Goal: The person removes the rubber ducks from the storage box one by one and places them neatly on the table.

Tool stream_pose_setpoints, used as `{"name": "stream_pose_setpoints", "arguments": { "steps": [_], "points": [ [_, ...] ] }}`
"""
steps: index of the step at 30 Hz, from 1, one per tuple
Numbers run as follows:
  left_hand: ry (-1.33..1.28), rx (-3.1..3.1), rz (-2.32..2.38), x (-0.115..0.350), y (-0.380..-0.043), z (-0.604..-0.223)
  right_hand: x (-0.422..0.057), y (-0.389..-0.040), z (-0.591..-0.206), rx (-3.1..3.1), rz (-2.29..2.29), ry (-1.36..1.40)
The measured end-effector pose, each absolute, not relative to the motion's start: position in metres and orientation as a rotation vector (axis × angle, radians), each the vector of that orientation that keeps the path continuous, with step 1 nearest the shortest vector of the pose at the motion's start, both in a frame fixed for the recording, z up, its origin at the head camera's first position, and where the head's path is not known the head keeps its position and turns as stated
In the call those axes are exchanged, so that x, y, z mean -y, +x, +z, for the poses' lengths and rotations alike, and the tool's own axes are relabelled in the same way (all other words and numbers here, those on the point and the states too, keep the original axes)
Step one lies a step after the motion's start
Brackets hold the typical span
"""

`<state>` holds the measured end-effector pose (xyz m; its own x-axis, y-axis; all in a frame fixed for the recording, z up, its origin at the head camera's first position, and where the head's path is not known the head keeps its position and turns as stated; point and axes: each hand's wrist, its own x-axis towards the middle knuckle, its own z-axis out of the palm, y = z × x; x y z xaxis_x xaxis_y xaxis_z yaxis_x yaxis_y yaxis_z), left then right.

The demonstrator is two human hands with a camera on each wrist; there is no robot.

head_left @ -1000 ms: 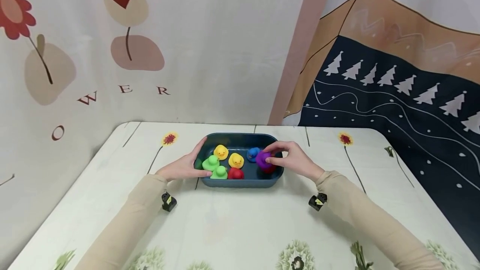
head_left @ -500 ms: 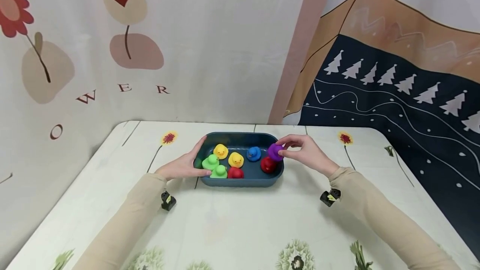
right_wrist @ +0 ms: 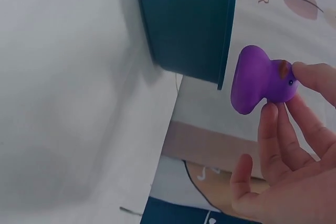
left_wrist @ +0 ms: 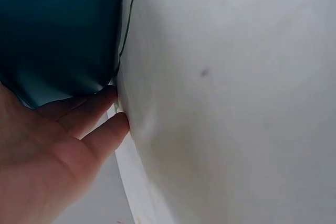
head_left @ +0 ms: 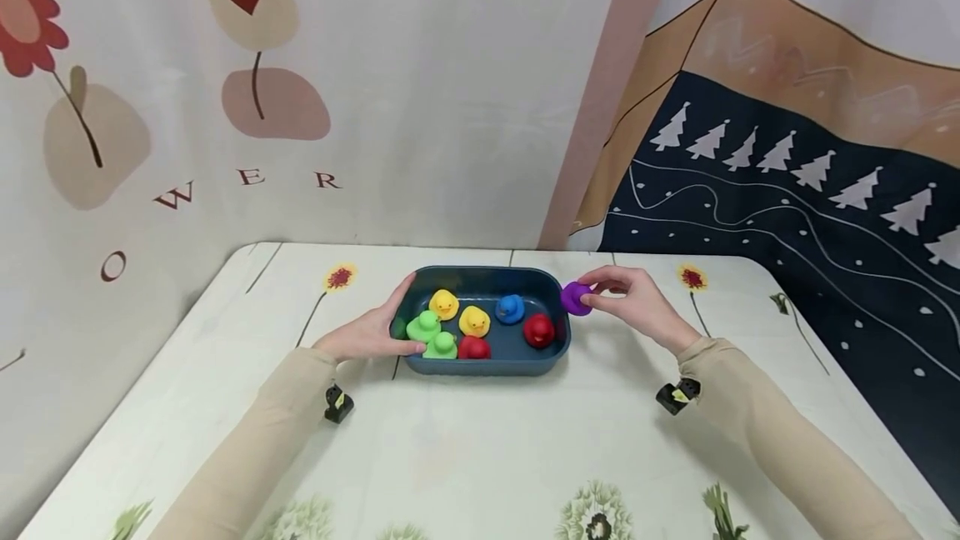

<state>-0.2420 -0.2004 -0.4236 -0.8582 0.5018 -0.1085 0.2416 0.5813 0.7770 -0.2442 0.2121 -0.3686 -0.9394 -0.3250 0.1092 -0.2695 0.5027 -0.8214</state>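
A purple rubber duck [head_left: 576,298] is pinched by its head between the thumb and fingertips of my right hand [head_left: 630,302]. It hangs just beyond the right end of a dark blue plastic bin [head_left: 487,367], above the table. In the right wrist view the purple duck [right_wrist: 253,80] is tipped on its side, apart from the bin wall [right_wrist: 186,24]. My left hand [head_left: 371,330] grips the bin's left end, its thumb at the front rim; the left wrist view shows fingers [left_wrist: 86,114] against the outer wall. Inside sit yellow [head_left: 444,305], green [head_left: 424,326], red [head_left: 538,330] and blue ducks [head_left: 510,309].
The bin stands near the back of a table with a white flowered cloth [head_left: 480,448]. Behind it hangs a pale printed curtain [head_left: 450,107], with a dark tree-patterned cloth [head_left: 750,190] at the right.
My right hand has lifted the purple duck from the bin's right part and carried it rightward past the rim. The red duck beneath now shows fully. My left hand has stayed put.
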Motion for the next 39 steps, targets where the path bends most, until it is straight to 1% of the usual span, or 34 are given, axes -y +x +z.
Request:
{"name": "stream_pose_setpoints", "arguments": {
  "steps": [13,34,39],
  "points": [
    [0.591,-2.503,1.149,0.201,-0.241,-0.426,-0.222,-0.247,-0.375,-2.727,-1.413,-0.411],
    [0.581,-2.507,1.136,0.202,-0.241,-0.422,-0.229,-0.276,-0.405,-2.723,-1.457,-0.381],
    [0.576,-2.507,1.131,0.201,-0.241,-0.423,-0.230,-0.284,-0.411,-2.721,-1.459,-0.337]
  ]
}}
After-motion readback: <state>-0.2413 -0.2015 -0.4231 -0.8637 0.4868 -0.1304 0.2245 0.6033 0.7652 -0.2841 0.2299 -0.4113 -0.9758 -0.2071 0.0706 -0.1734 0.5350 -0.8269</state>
